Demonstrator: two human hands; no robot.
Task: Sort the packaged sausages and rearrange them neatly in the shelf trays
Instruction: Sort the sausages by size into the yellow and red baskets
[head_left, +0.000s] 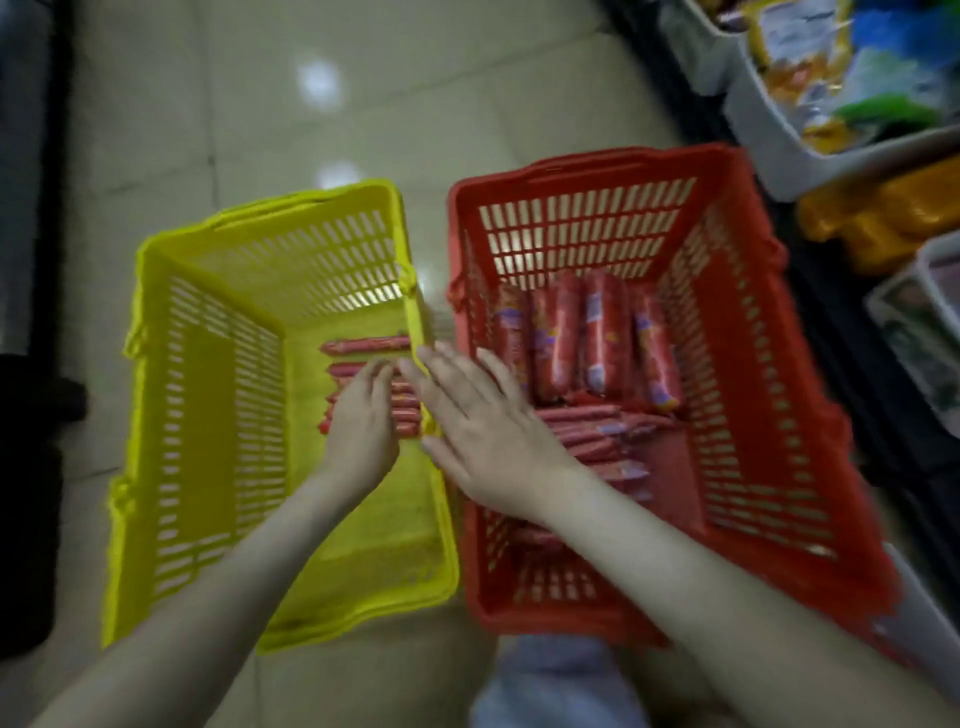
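Several thin sausages (363, 344) lie under the left hand (358, 431) (pinching? cannot tell); the spread right hand (483, 441) beside it should push them straight.

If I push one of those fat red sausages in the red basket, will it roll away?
Probably not far. The fat red plastic-wrapped sausages are round tubes, so one alone would likely roll, but they lie packed side by side in the red plastic basket. Their shiny wrap looks slippery, and since they keep a straight shape, they are probably firm, not floppy.
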